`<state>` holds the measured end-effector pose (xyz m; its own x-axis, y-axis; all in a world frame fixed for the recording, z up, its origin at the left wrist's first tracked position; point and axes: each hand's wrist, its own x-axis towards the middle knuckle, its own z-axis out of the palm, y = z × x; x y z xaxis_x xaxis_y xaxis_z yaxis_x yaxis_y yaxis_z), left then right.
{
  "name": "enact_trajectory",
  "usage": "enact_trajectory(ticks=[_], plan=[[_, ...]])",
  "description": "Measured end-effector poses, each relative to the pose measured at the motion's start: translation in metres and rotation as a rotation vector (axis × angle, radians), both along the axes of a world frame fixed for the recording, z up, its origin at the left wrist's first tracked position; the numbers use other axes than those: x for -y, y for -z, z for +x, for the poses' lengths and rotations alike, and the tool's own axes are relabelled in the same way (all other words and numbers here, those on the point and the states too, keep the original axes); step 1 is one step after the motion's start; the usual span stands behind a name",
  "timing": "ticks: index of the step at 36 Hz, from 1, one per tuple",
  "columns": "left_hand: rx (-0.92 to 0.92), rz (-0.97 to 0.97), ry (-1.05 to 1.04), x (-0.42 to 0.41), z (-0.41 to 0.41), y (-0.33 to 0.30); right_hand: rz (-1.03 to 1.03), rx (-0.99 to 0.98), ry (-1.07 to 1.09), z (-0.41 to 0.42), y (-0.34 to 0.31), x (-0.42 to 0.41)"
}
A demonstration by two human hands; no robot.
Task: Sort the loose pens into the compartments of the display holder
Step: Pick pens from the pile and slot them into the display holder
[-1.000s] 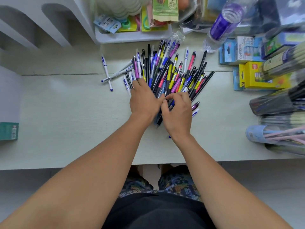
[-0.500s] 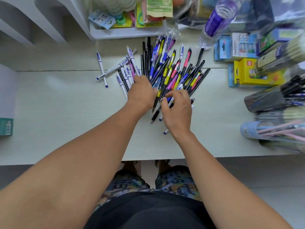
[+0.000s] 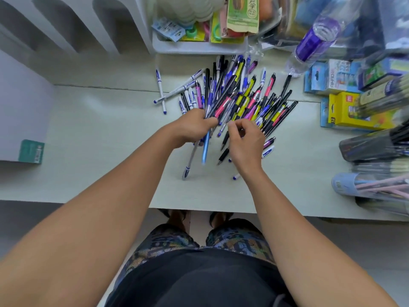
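Note:
A fan-shaped pile of loose pens [image 3: 245, 96], with black, blue, pink, yellow and purple barrels, lies on the pale table [image 3: 99, 129]. My left hand [image 3: 190, 127] grips a bundle of pens at the pile's near left; a light blue pen [image 3: 205, 149] and a white pen [image 3: 190, 161] stick out below it toward me. My right hand [image 3: 245, 140] is over the pile's near edge, fingers curled and pinching at pens; which pen it holds is hidden. A few white pens [image 3: 160, 89] lie apart on the left. The white display holder [image 3: 66, 25] with arched compartments stands at the back left.
A white tray [image 3: 194, 46] of small packets stands behind the pile. A plastic bottle [image 3: 314, 41] lies at the back right. Boxes [image 3: 345, 111] and clear tubes of pens [image 3: 371, 185] crowd the right side. A green-labelled box [image 3: 31, 151] sits at the left edge.
My left hand went from resting flat on the pile to gripping a bundle of pens and tilting them up. Blue and white pens now stick out below it. My right hand stayed at the near edge.

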<state>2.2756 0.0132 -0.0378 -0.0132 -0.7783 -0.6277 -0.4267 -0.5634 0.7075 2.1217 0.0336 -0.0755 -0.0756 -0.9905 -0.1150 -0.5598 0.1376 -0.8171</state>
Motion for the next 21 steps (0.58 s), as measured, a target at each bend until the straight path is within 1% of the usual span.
enact_trajectory(ticks=[3,8,12,15,18,21], plan=[[-0.172,0.053,-0.105,-0.014,0.013,0.002,0.087,0.098,0.061,0.012,-0.005,0.000],[-0.336,0.040,-0.326,-0.027,0.034,0.014,0.177,0.111,0.037,0.036,-0.004,-0.012],[-0.316,0.013,-0.424,-0.032,0.050,0.023,0.244,0.190,-0.075,0.056,-0.003,-0.030],[-0.316,0.002,-0.495,-0.033,0.062,0.025,0.360,0.200,-0.201,0.069,0.001,-0.043],[-0.285,-0.014,-0.471,-0.035,0.074,0.027,0.448,0.166,-0.286,0.077,0.004,-0.050],[-0.248,-0.036,-0.415,-0.039,0.087,0.028,0.471,0.163,-0.332,0.083,0.007,-0.048]])
